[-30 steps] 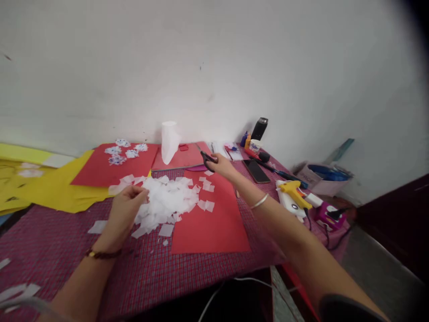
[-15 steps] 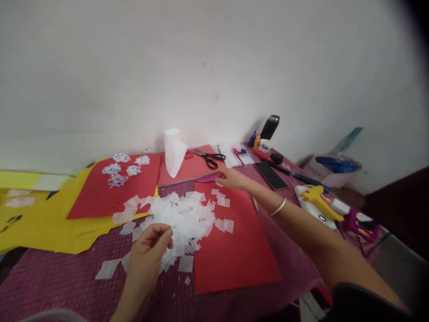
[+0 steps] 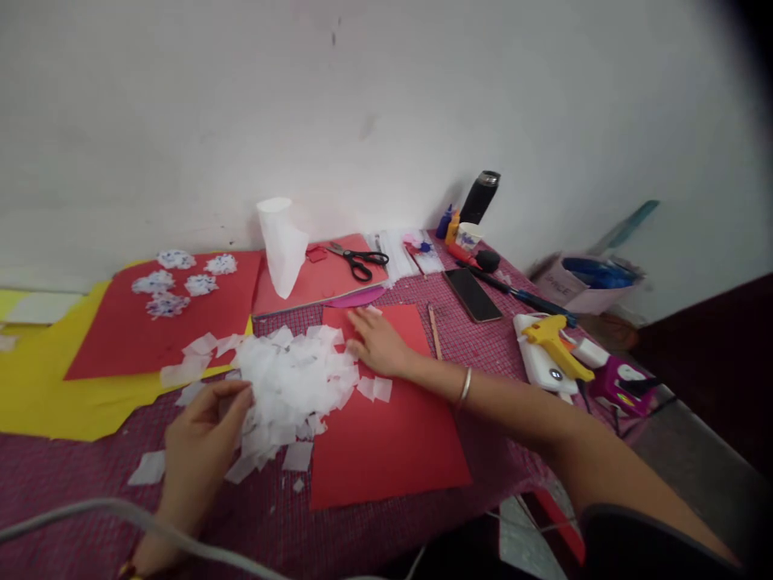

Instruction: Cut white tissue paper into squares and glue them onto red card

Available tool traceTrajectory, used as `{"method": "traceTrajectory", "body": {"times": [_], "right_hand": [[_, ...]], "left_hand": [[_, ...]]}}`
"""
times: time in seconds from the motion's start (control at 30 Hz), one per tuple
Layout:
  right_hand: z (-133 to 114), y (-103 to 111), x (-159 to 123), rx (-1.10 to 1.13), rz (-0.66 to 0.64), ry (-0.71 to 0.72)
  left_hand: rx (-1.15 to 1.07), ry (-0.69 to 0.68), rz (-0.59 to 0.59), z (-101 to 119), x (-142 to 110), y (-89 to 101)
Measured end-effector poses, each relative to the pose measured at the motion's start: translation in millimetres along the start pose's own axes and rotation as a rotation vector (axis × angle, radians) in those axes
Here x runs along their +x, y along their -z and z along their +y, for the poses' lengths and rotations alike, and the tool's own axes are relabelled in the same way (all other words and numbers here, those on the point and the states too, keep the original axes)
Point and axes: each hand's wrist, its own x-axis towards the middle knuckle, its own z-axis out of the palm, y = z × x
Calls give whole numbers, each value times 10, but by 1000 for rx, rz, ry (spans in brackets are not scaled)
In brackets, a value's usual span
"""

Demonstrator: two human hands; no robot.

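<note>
A heap of small white translucent paper squares [image 3: 290,387] lies on the checked cloth and overlaps a red sheet [image 3: 386,451]. My left hand [image 3: 202,439] is at the heap's left side, fingers curled and thumb tip close to the index finger; anything between them is hidden. My right hand [image 3: 380,345] rests palm down near the top of the red sheet, its fingers stretched out over a few squares at the heap's right edge. Just below it, loose paper squares [image 3: 374,389] lie on the sheet. A purple piece [image 3: 359,297] sits beyond its fingertips.
Several white-and-blue paper flowers [image 3: 167,304] rest on another red sheet [image 3: 114,346]. A white paper roll [image 3: 281,250] stands near black scissors [image 3: 362,262]. Rightward are a phone [image 3: 473,295], a yellow glue gun [image 3: 555,346] and a black flask [image 3: 481,197]. A cable [image 3: 114,506] crosses the foreground.
My right hand has come back from the purple piece onto the red sheet, and its fingers have spread. My left hand remains curled beside the heap. The view has shifted to the right.
</note>
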Motion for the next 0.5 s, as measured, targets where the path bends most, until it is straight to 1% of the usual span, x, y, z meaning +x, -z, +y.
{"method": "traceTrajectory", "body": {"times": [0.03,0.07,0.1,0.13,0.17,0.2,0.23,0.3,0.33,0.37,0.43,0.5], "right_hand": [[-128,-58,-54,42,-30,94],[-251,-88,-110,100,-70,185],[-355,-89,-157,174,-110,290],[-424,-62,-188,238,-132,376],[-451,-13,-197,278,-129,420],[-429,48,-184,290,-95,401],[-360,113,-156,279,-55,339],[-121,222,-81,187,22,136],[19,259,-51,113,26,43],[150,285,-32,43,10,-19],[336,311,-18,-64,-34,-38],[394,318,-3,-125,-51,-4]], "left_hand": [[64,-2,14,37,27,32],[133,-27,-19,68,62,70],[194,-65,-45,91,102,116],[262,-96,-97,107,144,169],[349,-144,-123,119,184,225],[454,-203,-148,133,219,282],[550,-270,-157,152,248,335],[704,-413,-171,214,286,405],[747,-477,-184,255,293,414],[767,-534,-206,298,294,403],[759,-617,-266,374,276,328],[712,-680,-320,421,238,211]]}}
